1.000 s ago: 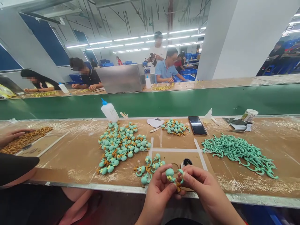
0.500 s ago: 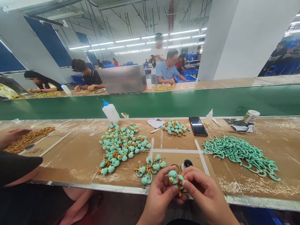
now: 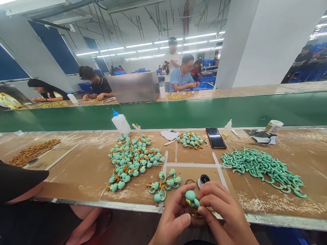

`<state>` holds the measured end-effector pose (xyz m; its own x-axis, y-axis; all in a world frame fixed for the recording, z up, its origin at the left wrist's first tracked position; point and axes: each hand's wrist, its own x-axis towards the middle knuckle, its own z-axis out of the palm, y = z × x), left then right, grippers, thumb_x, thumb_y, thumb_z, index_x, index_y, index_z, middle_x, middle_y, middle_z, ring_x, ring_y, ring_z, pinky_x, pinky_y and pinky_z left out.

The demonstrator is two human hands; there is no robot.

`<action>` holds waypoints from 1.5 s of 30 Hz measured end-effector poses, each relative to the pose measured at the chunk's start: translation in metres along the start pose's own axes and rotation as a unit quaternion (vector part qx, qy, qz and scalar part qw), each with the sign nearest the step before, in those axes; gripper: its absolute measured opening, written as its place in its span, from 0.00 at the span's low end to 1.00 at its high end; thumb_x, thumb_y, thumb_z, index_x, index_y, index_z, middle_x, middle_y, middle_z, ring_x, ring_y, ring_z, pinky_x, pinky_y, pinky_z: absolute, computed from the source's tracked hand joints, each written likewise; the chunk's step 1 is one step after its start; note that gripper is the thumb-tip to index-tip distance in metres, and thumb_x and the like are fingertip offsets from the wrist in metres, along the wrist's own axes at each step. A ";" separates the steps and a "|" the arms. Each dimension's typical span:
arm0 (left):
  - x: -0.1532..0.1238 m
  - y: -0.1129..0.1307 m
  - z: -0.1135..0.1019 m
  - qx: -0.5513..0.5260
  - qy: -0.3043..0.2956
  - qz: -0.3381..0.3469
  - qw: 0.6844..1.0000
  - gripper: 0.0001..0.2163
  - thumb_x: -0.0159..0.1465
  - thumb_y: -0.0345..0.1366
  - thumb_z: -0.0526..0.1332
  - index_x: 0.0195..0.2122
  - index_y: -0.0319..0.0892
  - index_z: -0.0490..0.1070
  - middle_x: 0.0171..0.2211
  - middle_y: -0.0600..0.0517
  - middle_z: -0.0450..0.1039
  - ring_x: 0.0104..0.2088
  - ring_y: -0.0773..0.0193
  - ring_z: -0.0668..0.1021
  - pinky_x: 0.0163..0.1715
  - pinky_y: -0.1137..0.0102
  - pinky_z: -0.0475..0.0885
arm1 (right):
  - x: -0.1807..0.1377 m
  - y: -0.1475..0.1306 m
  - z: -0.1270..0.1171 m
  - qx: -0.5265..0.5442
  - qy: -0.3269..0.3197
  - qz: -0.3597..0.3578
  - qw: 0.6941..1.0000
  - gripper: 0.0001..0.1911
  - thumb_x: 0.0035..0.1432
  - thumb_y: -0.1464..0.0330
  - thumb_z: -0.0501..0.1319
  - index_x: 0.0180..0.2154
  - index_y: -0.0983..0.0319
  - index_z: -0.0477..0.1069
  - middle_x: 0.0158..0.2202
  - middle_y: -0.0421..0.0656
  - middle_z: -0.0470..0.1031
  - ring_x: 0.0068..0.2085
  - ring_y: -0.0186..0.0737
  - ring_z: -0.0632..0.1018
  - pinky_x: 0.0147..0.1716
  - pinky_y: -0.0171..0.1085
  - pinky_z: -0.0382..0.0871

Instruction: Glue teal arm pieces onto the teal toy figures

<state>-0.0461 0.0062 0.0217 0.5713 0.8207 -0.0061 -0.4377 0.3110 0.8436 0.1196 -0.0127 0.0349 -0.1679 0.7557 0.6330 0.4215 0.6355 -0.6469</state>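
Above the table's front edge, a small mint-green figurine (image 3: 190,195) with a round head and yellow eyes is between my hands. My left hand (image 3: 174,211) curls round it from the left, fingers behind it and the thumb lifted a little off its front. My right hand (image 3: 222,208) pinches the green part at the figurine's right side between thumb and fingers. The figurine's lower part is mostly hidden. Just beyond my hands stands a small white pot with a black top (image 3: 203,180). Several similar figurines (image 3: 168,182) lie to the left of my left hand.
A large figurine pile (image 3: 133,161) lies left, a smaller one (image 3: 191,140) farther back. Curved green pieces (image 3: 260,170) are heaped right. A phone (image 3: 216,137), a white bottle (image 3: 121,123) and a tub (image 3: 274,126) line the back. A co-worker's sleeve (image 3: 20,178) is at left.
The figurine has turned and tilted between my hands, its orange lower part now out of sight. My left thumb has come off its front. The left co-worker's hand has left the brown pieces.
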 end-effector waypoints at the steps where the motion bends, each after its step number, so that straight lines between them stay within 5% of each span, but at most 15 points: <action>1: 0.000 -0.001 0.001 -0.008 -0.011 0.006 1.000 0.26 0.56 0.50 0.68 0.54 0.49 0.69 0.42 0.47 0.71 0.38 0.60 0.75 0.38 0.67 0.73 | 0.001 -0.001 0.001 -0.029 0.010 -0.027 0.999 0.07 0.60 0.79 0.56 0.35 0.62 0.67 0.35 0.43 0.70 0.43 0.40 0.69 0.43 0.37 0.68; 7: 0.007 -0.009 0.008 -0.003 -0.007 0.059 0.998 0.15 0.60 0.44 0.67 0.45 0.48 0.69 0.36 0.54 0.69 0.37 0.67 0.72 0.40 0.74 0.66 | -0.004 -0.002 0.006 -0.132 0.032 -0.065 0.989 0.07 0.60 0.77 0.56 0.35 0.60 0.68 0.39 0.46 0.70 0.50 0.45 0.68 0.46 0.41 0.69; 10: 0.010 -0.007 0.015 -0.034 -0.037 0.091 0.995 0.10 0.63 0.42 0.65 0.44 0.50 0.67 0.44 0.51 0.74 0.49 0.58 0.74 0.53 0.62 0.63 | -0.009 -0.002 0.007 -0.184 0.098 -0.074 0.975 0.07 0.60 0.74 0.58 0.39 0.58 0.70 0.45 0.47 0.67 0.52 0.48 0.67 0.49 0.44 0.65; 15: 0.010 0.002 0.022 -0.029 -0.064 0.165 0.984 0.06 0.64 0.42 0.62 0.41 0.52 0.68 0.58 0.52 0.70 0.67 0.54 0.56 0.64 0.50 0.44 | -0.004 -0.008 0.008 -0.189 0.223 -0.034 0.956 0.18 0.59 0.54 0.63 0.42 0.60 0.67 0.42 0.48 0.64 0.44 0.47 0.69 0.42 0.42 0.66; 20: 0.006 0.009 0.026 -0.003 -0.055 0.174 0.983 0.07 0.63 0.44 0.64 0.39 0.51 0.69 0.57 0.53 0.71 0.68 0.57 0.52 0.65 0.51 0.42 | 0.000 -0.011 0.014 -0.062 0.119 -0.030 0.991 0.23 0.65 0.49 0.50 0.43 0.60 0.69 0.36 0.46 0.73 0.36 0.42 0.74 0.34 0.37 0.68; 25: 0.004 0.011 0.027 -0.001 -0.056 0.171 0.984 0.09 0.60 0.46 0.66 0.38 0.50 0.71 0.54 0.53 0.73 0.67 0.54 0.54 0.65 0.51 0.44 | -0.006 -0.011 0.010 -0.025 0.067 -0.027 0.997 0.21 0.64 0.51 0.54 0.44 0.61 0.72 0.37 0.49 0.76 0.38 0.43 0.77 0.35 0.36 0.72; 34: 0.002 0.015 0.030 -0.020 -0.064 0.134 0.989 0.09 0.58 0.46 0.68 0.36 0.51 0.73 0.52 0.55 0.75 0.67 0.55 0.53 0.66 0.52 0.44 | -0.015 -0.012 0.015 0.003 0.106 0.008 0.994 0.19 0.63 0.51 0.57 0.40 0.60 0.73 0.34 0.48 0.75 0.35 0.43 0.77 0.38 0.39 0.73; 38: 0.004 0.013 0.022 -0.004 -0.128 0.155 0.980 0.08 0.60 0.43 0.67 0.40 0.53 0.73 0.55 0.55 0.72 0.68 0.55 0.51 0.65 0.50 0.44 | -0.013 -0.015 0.013 0.001 0.098 0.008 0.995 0.20 0.63 0.51 0.57 0.41 0.60 0.74 0.34 0.47 0.76 0.34 0.42 0.77 0.36 0.37 0.74; 45: 0.002 0.010 0.025 -0.027 -0.091 0.152 0.984 0.09 0.59 0.44 0.68 0.39 0.51 0.73 0.53 0.54 0.75 0.67 0.55 0.53 0.65 0.53 0.45 | -0.009 -0.020 0.011 -0.005 0.116 0.014 0.993 0.19 0.62 0.51 0.58 0.38 0.60 0.74 0.31 0.47 0.75 0.32 0.41 0.77 0.33 0.36 0.73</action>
<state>-0.0318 -0.0013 0.0434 0.5210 0.7823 0.3413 -0.6409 0.0945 0.7618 0.1027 -0.0303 0.0374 0.0536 0.7159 0.6962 0.4315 0.6121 -0.6627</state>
